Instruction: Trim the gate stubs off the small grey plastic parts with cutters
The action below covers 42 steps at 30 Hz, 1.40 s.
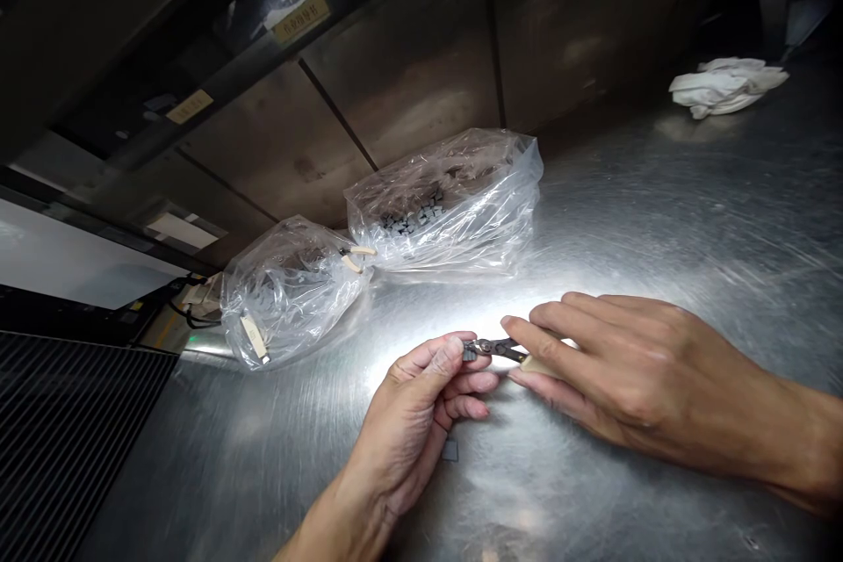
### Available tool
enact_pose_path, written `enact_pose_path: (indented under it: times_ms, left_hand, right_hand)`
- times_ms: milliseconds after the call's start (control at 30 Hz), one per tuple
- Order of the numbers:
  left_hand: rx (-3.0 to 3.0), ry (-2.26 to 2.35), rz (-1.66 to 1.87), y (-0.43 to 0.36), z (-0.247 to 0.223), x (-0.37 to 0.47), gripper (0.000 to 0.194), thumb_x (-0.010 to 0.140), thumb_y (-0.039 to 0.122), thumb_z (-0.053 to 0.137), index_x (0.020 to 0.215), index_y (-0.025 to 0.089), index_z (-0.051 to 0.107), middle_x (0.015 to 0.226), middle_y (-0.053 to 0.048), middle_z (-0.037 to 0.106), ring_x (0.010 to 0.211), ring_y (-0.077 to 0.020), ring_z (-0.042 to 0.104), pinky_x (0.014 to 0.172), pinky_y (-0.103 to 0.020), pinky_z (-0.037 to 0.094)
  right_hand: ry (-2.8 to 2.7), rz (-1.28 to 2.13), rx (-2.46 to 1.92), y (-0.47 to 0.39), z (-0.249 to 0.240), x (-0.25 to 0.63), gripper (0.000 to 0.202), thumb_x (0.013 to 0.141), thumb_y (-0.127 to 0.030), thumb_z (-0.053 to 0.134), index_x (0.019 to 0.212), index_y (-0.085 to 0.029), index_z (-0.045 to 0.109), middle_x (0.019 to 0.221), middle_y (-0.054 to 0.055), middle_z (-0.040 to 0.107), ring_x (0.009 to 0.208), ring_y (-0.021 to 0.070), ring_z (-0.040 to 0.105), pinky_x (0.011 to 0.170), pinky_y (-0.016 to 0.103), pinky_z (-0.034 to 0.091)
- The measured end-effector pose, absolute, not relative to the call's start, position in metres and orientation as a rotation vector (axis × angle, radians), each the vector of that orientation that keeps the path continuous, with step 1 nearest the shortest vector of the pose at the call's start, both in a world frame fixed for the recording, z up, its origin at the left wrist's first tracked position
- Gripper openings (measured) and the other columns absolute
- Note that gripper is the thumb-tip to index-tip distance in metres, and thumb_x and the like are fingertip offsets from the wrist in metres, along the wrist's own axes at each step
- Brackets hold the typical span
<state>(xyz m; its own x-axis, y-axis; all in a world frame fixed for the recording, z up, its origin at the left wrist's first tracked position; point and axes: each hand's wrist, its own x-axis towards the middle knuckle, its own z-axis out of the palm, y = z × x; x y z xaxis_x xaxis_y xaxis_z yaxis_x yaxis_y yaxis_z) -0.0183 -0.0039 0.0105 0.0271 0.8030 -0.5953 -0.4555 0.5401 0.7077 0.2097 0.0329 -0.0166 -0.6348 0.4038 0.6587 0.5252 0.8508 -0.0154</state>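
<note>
In count: one pair of dark metal nippers with cream-coloured handles (pixel 493 349), held in the right fingers; one similar cream-handled hand tool (pixel 359 259), well beyond the left fingers. Also one clear, crinkled plastic bag (pixel 296 312), beyond and to the left of the left fingers, and one larger clear plastic bag (pixel 471 250), farther out, with a heap of small dark grey pieces (pixel 412 215) inside, too overlapped to count. One cream-coloured flat stick with dark marks (pixel 252 335) at the smaller bag; impossible to tell whether inside or on top. One flat grey square piece (pixel 450 450) on the brushed metal surface (pixel 572 500), just nearer than the left fingers. One crumpled white cloth (pixel 728 88), far beyond the right fingers.

On the left hand (pixel 414 408), thumb and forefinger narrowly pinched on one small dark grey ridged piece (pixel 470 352), right at the nippers' tips; remaining fingers loosely curled. On the right hand (pixel 625 382), fingers closed around the handles, forefinger along the upper side, thumb below.
</note>
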Motion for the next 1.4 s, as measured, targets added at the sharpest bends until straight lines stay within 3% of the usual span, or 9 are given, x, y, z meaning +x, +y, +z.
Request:
enact_pose_path:
  times_ms: [300, 500, 733, 833, 1000, 1133, 1267, 1400]
  left_hand:
    - [0.359, 1.167, 1.024, -0.006, 0.009, -0.018, 0.017, 0.107, 0.009, 0.067, 0.099, 0.009, 0.083, 0.085, -0.011, 0.084, 0.071, -0.0158, 0.082, 0.058, -0.020, 0.065]
    - [0.328, 1.201, 1.035, -0.004, 0.014, -0.018, 0.021, 0.109, 0.008, 0.061, 0.099, 0.009, 0.079, 0.083, -0.007, 0.082, 0.067, -0.0147, 0.081, 0.055, -0.020, 0.064]
    - [0.366, 1.172, 1.023, -0.003, 0.012, -0.020, 0.019, 0.110, 0.012, 0.062, 0.100, 0.009, 0.077, 0.084, -0.009, 0.081, 0.068, -0.0148, 0.080, 0.057, -0.021, 0.065]
    - [0.391, 1.158, 1.025, -0.004, 0.009, -0.020, 0.006, 0.103, 0.015, 0.076, 0.101, 0.010, 0.079, 0.086, -0.009, 0.082, 0.070, -0.0162, 0.081, 0.058, -0.021, 0.065]
    - [0.496, 1.206, 1.054, -0.006, 0.015, -0.026, 0.044, 0.071, 0.032, 0.107, 0.098, 0.010, 0.079, 0.087, -0.009, 0.081, 0.072, -0.0155, 0.078, 0.060, -0.020, 0.063]
    - [0.710, 1.337, 1.046, 0.013, 0.031, -0.034, 0.052, 0.066, 0.043, 0.107, 0.096, 0.012, 0.078, 0.090, -0.008, 0.077, 0.072, -0.0140, 0.074, 0.061, -0.022, 0.060]
    - [1.115, 1.488, 1.143, 0.068, 0.041, -0.036, 0.047, 0.069, 0.039, 0.100, 0.100, 0.012, 0.077, 0.094, -0.010, 0.077, 0.082, -0.0208, 0.076, 0.075, -0.033, 0.063]
    - [1.363, 1.633, 1.267, 0.105, 0.042, -0.047, 0.053, 0.081, 0.037, 0.089, 0.129, 0.019, 0.074, 0.132, -0.012, 0.077, 0.125, -0.0241, 0.071, 0.105, -0.034, 0.055]
  right_hand:
    - [-2.344, -0.207, -0.641, 0.033, -0.016, 0.207, 0.025, 0.117, -0.020, 0.049, 0.116, -0.008, 0.071, 0.085, 0.003, 0.067, 0.071, 0.0183, 0.063, 0.064, 0.037, 0.043]
    - [-2.270, -0.283, -0.753, 0.041, -0.020, 0.214, 0.024, 0.116, -0.025, 0.055, 0.121, -0.008, 0.071, 0.094, 0.007, 0.072, 0.077, 0.0185, 0.070, 0.065, 0.036, 0.043]
    - [-2.263, -0.343, -0.808, 0.049, -0.027, 0.220, 0.027, 0.116, -0.029, 0.055, 0.123, -0.009, 0.072, 0.092, 0.005, 0.070, 0.073, 0.0180, 0.066, 0.065, 0.036, 0.042]
    - [-2.265, -0.319, -0.812, 0.048, -0.031, 0.219, 0.027, 0.115, -0.030, 0.054, 0.122, -0.011, 0.071, 0.090, 0.004, 0.068, 0.073, 0.0187, 0.064, 0.066, 0.036, 0.041]
    - [-2.290, -0.243, -0.834, 0.046, -0.040, 0.216, 0.026, 0.114, -0.031, 0.053, 0.123, -0.013, 0.069, 0.093, 0.005, 0.067, 0.076, 0.0215, 0.064, 0.068, 0.037, 0.041]
    - [-2.351, -0.174, -0.862, 0.046, -0.047, 0.213, 0.012, 0.106, -0.029, 0.061, 0.109, -0.019, 0.067, 0.089, 0.003, 0.066, 0.076, 0.0230, 0.065, 0.069, 0.038, 0.042]
    - [-2.406, -0.140, -0.847, 0.044, -0.051, 0.214, 0.007, 0.099, -0.026, 0.069, 0.101, -0.021, 0.066, 0.088, 0.003, 0.067, 0.074, 0.0230, 0.067, 0.068, 0.037, 0.042]
    - [-2.438, -0.079, -0.844, 0.042, -0.054, 0.214, 0.007, 0.098, -0.025, 0.071, 0.096, -0.020, 0.067, 0.086, 0.003, 0.068, 0.072, 0.0237, 0.067, 0.065, 0.037, 0.040]
